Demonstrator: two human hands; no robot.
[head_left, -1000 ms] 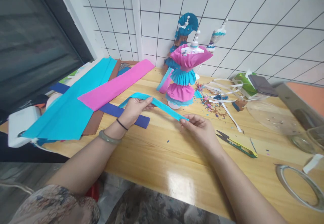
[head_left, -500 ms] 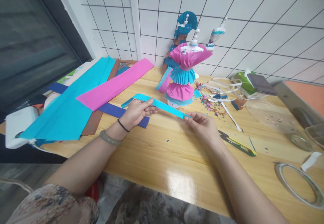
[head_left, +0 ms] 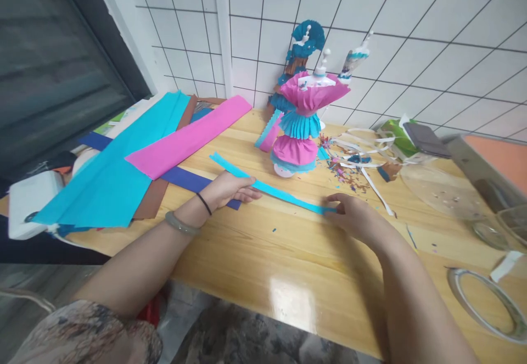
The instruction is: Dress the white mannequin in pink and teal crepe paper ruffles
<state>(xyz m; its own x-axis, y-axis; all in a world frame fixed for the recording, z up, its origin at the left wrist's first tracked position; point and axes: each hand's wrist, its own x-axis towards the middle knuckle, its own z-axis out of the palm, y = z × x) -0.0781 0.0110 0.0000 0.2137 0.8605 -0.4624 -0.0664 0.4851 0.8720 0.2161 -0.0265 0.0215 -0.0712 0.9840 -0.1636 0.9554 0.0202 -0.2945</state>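
Note:
A narrow turquoise crepe paper strip [head_left: 288,197] stretches slantwise over the table between my hands. My left hand [head_left: 230,189] pinches it near its middle, thumb on top, and the far left end sticks out past the fingers. At the strip's right end, my right hand [head_left: 354,217] grips the tip with bent fingers. Behind the strip stands a tiered pink and turquoise crepe paper piece [head_left: 295,151] with a white top. A dark blue paper strip [head_left: 185,179] lies partly under my left hand.
Folded turquoise [head_left: 119,172] and pink [head_left: 189,136] crepe paper sheets lie at the left beside a white device [head_left: 35,205]. Paper scraps [head_left: 348,174] are scattered at the back right. A tape roll [head_left: 488,303] lies at the front right. A tiled wall [head_left: 255,34] closes the back.
My right hand has moved right and down with the strip's end, hiding the scissors. The strip's left end, folded over before, now lies straight. My left hand has shifted slightly down.

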